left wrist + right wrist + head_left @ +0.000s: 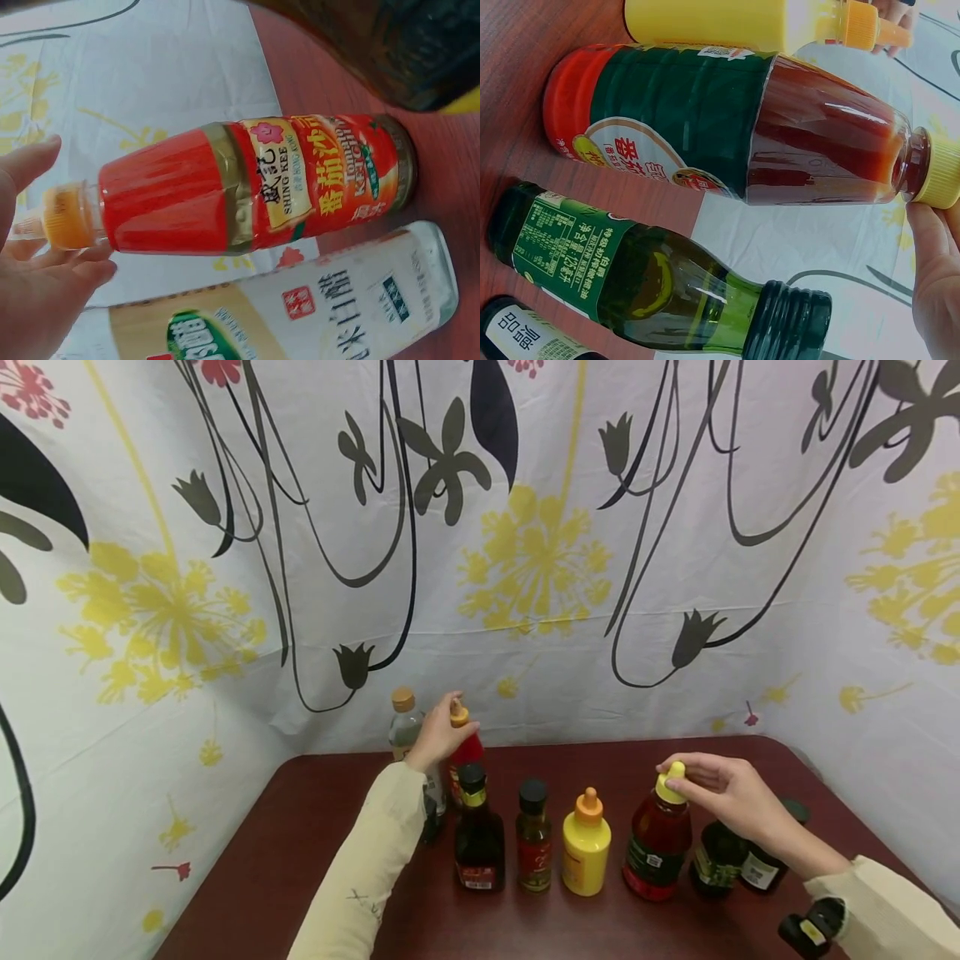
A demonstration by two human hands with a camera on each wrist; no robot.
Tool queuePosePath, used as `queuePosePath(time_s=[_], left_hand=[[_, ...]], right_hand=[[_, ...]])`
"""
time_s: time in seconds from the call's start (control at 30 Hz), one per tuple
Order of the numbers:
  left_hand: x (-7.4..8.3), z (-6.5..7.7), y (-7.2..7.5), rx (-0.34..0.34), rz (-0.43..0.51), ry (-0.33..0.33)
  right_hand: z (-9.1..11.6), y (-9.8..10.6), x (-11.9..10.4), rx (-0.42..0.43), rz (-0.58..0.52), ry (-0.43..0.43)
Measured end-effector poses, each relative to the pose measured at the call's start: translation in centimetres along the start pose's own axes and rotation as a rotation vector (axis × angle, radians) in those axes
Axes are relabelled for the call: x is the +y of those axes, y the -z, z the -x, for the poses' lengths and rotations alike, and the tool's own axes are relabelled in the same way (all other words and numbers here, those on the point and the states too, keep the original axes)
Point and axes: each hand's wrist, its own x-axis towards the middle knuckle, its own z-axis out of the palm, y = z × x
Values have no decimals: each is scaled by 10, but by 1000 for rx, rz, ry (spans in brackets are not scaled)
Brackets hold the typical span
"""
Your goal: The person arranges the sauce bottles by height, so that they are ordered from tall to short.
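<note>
My left hand (pixel 437 737) is at the orange cap of a red squeeze bottle of ketchup (pixel 169 191). In the left wrist view its fingers lie beside and behind the cap, while the thumb stands apart from it. The ketchup bottle stands upright at the back left, next to a clear bottle of white vinegar (pixel 270 319). On the right side, my right hand (pixel 738 797) pinches the yellow cap of a large red-brown sauce bottle (pixel 821 135) with a green label. That bottle also stands upright on the table.
A dark sauce bottle (pixel 480 843), a small black-capped bottle (pixel 534 843) and a yellow squeeze bottle (pixel 587 852) stand between my hands. Right of the red-brown bottle are a green oil bottle (pixel 660 277) and a dark labelled bottle (pixel 525 334). A patterned cloth (pixel 525 677) hangs behind the dark red table (pixel 300 843).
</note>
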Motion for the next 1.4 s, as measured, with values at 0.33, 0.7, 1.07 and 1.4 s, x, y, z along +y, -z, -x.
queuePosePath(time_s=[0.33, 0.7, 1.07, 1.4], left_hand=[[10, 13, 18, -20, 10, -120], [24, 32, 35, -8, -34, -219], [31, 64, 35, -26, -13, -402], [16, 88, 14, -146, 49, -404]], right_hand=[[1, 0, -2, 1, 2, -9], [1, 0, -3, 8, 7, -5], [3, -1, -4, 15, 6, -8], [3, -2, -1, 13, -18, 15]])
